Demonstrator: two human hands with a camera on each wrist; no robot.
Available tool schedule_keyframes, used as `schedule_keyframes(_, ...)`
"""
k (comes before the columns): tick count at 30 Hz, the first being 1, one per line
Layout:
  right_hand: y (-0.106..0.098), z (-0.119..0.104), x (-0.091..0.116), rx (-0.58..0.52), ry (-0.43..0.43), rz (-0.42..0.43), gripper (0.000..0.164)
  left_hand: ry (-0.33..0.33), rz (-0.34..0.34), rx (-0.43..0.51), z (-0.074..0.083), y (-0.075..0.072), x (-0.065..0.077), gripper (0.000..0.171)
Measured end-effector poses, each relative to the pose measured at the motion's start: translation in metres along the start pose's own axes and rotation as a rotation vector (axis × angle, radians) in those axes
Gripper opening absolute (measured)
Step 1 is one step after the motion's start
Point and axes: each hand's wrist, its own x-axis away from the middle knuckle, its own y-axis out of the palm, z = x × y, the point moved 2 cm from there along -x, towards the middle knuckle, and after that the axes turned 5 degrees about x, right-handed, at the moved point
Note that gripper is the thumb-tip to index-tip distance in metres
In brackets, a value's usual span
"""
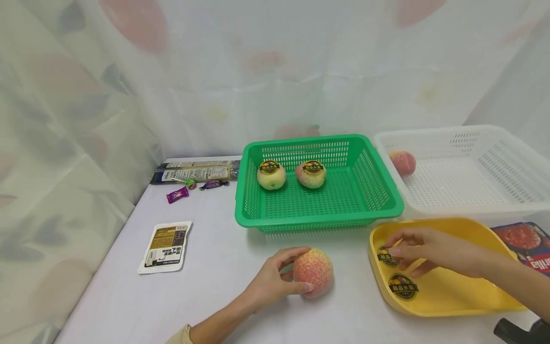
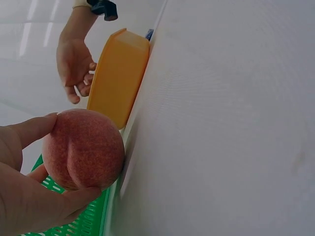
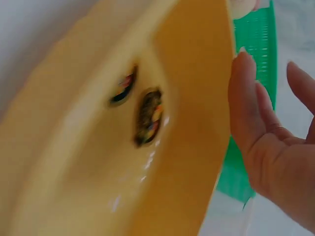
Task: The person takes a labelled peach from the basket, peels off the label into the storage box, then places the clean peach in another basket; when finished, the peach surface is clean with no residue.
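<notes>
A pink and yellow peach (image 1: 317,268) is held between the thumb and fingers of my left hand (image 1: 281,277) over the front of the table. In the left wrist view the peach (image 2: 83,150) shows its crease. My right hand (image 1: 434,251) is over the left part of a yellow tub (image 1: 464,291), fingers relaxed and holding nothing. Two dark round fruit stickers lie in that tub: one sticker (image 1: 403,286) at the near left, the other sticker (image 1: 384,256) beside my fingertips. In the right wrist view my right hand (image 3: 275,147) appears beside the tub wall.
Behind stands a green basket (image 1: 318,222) with two stickered peaches (image 1: 271,179). A white basket (image 1: 477,209) at right holds another peach (image 1: 403,163). A white packet (image 1: 166,247), wrapped candies (image 1: 178,194) and long packages (image 1: 193,174) lie left. A blue package (image 1: 526,243) borders the tub.
</notes>
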Motion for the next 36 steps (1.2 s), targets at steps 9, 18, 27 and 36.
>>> schedule_keyframes(9, 0.032, -0.039, -0.037, -0.231, -0.031, -0.068, 0.049, 0.01, -0.009, 0.015, -0.002, 0.0, 0.0, 0.066)
schedule_keyframes(18, 0.075, -0.05, -0.075, -0.199, 0.0, -0.031, 0.062, 0.029, -0.024, 0.018, -0.002, 0.0, 0.0, 0.063)
schedule_keyframes(27, 0.098, -0.051, -0.089, -0.071, 0.067, -0.02, 0.066, 0.049, -0.032, 0.008, -0.002, 0.0, 0.001, 0.062)
schedule_keyframes(36, 0.101, -0.048, -0.091, -0.076, 0.051, -0.032, 0.064, 0.008, -0.086, -0.063, 0.005, -0.009, 0.001, 0.063)
